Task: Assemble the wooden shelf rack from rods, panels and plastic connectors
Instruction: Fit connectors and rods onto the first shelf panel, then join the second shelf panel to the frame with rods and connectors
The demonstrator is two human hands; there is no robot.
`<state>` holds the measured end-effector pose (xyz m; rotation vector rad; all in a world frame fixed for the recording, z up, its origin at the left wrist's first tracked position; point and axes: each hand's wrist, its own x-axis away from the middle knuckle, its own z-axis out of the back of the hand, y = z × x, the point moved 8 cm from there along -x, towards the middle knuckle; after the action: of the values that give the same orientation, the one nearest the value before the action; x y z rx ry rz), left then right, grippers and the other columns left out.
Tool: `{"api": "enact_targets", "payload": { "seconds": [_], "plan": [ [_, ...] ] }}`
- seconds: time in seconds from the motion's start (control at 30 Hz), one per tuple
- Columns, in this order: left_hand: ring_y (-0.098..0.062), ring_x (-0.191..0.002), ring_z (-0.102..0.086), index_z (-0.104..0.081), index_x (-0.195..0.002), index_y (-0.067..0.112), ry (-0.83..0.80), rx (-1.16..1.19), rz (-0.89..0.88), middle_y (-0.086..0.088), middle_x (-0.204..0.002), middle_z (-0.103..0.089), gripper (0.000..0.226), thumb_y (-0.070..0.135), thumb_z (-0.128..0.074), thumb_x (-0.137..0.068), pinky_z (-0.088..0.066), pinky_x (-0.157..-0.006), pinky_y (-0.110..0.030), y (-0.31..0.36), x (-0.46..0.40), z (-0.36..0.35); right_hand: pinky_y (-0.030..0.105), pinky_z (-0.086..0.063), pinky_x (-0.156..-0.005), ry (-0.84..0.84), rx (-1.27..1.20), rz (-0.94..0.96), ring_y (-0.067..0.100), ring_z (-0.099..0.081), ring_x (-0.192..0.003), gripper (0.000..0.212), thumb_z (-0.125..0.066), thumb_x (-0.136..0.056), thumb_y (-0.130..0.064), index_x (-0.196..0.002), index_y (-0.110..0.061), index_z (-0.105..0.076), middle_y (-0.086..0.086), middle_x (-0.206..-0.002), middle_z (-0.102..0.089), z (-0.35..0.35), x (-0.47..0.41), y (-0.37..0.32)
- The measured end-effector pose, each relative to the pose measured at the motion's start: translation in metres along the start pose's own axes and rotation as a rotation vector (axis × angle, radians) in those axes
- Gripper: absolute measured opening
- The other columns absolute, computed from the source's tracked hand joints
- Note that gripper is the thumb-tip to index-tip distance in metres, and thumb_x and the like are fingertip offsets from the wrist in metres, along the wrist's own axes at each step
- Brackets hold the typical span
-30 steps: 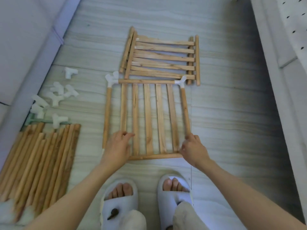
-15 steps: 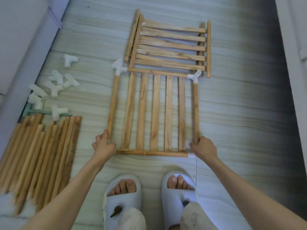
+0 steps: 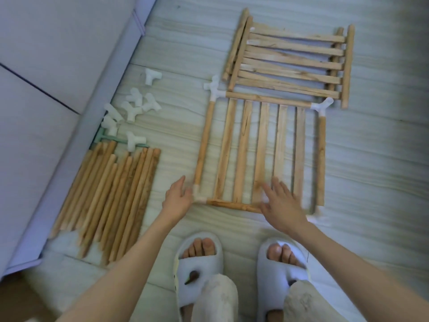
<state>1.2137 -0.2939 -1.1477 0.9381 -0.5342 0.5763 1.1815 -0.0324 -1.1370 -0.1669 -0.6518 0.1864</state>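
Note:
A slatted wooden shelf panel (image 3: 262, 154) lies flat on the floor, framed by rods with white plastic connectors at its corners: far left (image 3: 214, 89), far right (image 3: 321, 105), near left (image 3: 198, 196) and near right (image 3: 314, 217). My left hand (image 3: 177, 198) rests open against the near left connector. Blurred by motion, my right hand (image 3: 279, 203) hovers open over the panel's near edge with fingers spread, holding nothing. The right side rod (image 3: 321, 159) ends just short of the near right connector.
More slatted panels (image 3: 290, 59) are stacked beyond the framed one. A bundle of loose rods (image 3: 109, 198) lies at left, with several spare white connectors (image 3: 132, 108) beyond it. A grey sofa base (image 3: 58, 112) borders the left side. My slippered feet (image 3: 241, 263) stand just below the panel.
Both hands have let go of the side rods. The left one now touches the near left connector, and the right one has swept left over the slats. The view shifted right.

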Motion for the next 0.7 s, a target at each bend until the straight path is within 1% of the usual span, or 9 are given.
{"api": "enact_targets", "payload": {
  "seconds": [0.07,0.13,0.2,0.27,0.37,0.47,0.57,0.63,0.7],
  "plan": [
    [-0.021,-0.143,-0.018,-0.021,-0.148,0.011,0.112,-0.062,-0.032,-0.006,-0.155,-0.021,0.049,0.015,-0.034,-0.101,-0.016,-0.117,-0.036,-0.014,0.009,0.024,0.052,-0.021,-0.111,-0.064,0.052,0.145,0.024,-0.003,-0.144,0.06,-0.035,-0.098,-0.043,-0.149,-0.025,-0.009,0.002,-0.158,0.001,-0.009,-0.006,-0.032],
    [-0.022,-0.143,-0.016,-0.02,-0.148,0.009,0.21,-0.133,-0.034,-0.008,-0.156,-0.019,0.051,0.01,-0.034,-0.099,-0.015,-0.117,-0.033,-0.035,0.016,0.052,0.053,-0.021,-0.111,-0.101,0.118,0.238,0.025,-0.002,-0.145,0.062,-0.032,-0.097,-0.046,-0.149,-0.028,-0.003,0.002,-0.158,0.004,-0.015,-0.015,-0.056],
    [-0.024,-0.144,-0.012,-0.017,-0.149,0.009,0.278,-0.245,0.016,-0.009,-0.156,-0.013,0.053,0.01,-0.033,-0.099,-0.013,-0.117,-0.037,-0.061,0.015,0.083,0.052,-0.021,-0.111,-0.108,0.194,0.293,0.025,0.0,-0.145,0.063,-0.032,-0.097,-0.048,-0.149,-0.031,0.0,0.001,-0.158,0.007,-0.016,-0.027,-0.075],
    [-0.028,-0.144,-0.005,-0.01,-0.15,0.01,0.31,-0.351,0.1,-0.01,-0.158,-0.004,0.055,0.012,-0.032,-0.099,-0.009,-0.118,-0.041,-0.087,0.009,0.114,0.055,-0.018,-0.111,-0.138,0.254,0.328,0.024,0.005,-0.145,0.062,-0.031,-0.097,-0.047,-0.149,-0.034,0.002,-0.002,-0.158,0.012,-0.016,-0.039,-0.092],
    [-0.032,-0.144,-0.002,-0.006,-0.15,0.01,0.377,-0.46,0.166,-0.014,-0.157,0.0,0.055,0.015,-0.029,-0.1,-0.006,-0.116,-0.047,-0.112,-0.008,0.161,0.057,-0.018,-0.111,-0.176,0.322,0.361,0.025,0.011,-0.144,0.061,-0.03,-0.098,-0.045,-0.148,-0.035,0.004,-0.004,-0.156,0.019,-0.015,-0.056,-0.111],
    [-0.034,-0.143,-0.009,-0.008,-0.15,0.01,0.395,-0.553,0.212,-0.015,-0.157,0.0,0.055,0.019,-0.03,-0.1,-0.012,-0.113,-0.05,-0.128,-0.024,0.195,0.055,-0.018,-0.111,-0.231,0.353,0.347,0.025,0.014,-0.144,0.062,-0.027,-0.098,-0.048,-0.148,-0.036,0.007,-0.004,-0.155,0.022,-0.016,-0.061,-0.116],
    [-0.034,-0.142,-0.008,-0.01,-0.15,0.013,0.34,-0.587,0.22,-0.014,-0.157,0.0,0.054,0.023,-0.029,-0.101,-0.015,-0.112,-0.051,-0.136,-0.038,0.197,0.055,-0.02,-0.111,-0.312,0.342,0.271,0.024,0.012,-0.144,0.064,-0.029,-0.097,-0.049,-0.147,-0.038,0.01,-0.006,-0.155,0.023,-0.02,-0.063,-0.105],
    [-0.035,-0.139,-0.01,-0.016,-0.149,0.016,0.37,-0.577,0.215,-0.015,-0.155,-0.006,0.052,0.024,-0.031,-0.1,-0.018,-0.111,-0.053,-0.136,-0.042,0.195,0.052,-0.022,-0.112,-0.363,0.295,0.232,0.027,0.01,-0.144,0.065,-0.03,-0.099,-0.045,-0.147,-0.035,0.013,-0.003,-0.154,0.025,-0.027,-0.063,-0.1],
    [-0.036,-0.135,-0.016,-0.022,-0.147,0.02,0.41,-0.567,0.199,-0.015,-0.151,-0.014,0.05,0.025,-0.033,-0.099,-0.021,-0.108,-0.055,-0.134,-0.043,0.196,0.046,-0.019,-0.115,-0.373,0.31,0.242,0.031,0.009,-0.144,0.066,-0.029,-0.099,-0.043,-0.147,-0.031,0.015,0.003,-0.154,0.027,-0.033,-0.061,-0.102]
  ]
}}
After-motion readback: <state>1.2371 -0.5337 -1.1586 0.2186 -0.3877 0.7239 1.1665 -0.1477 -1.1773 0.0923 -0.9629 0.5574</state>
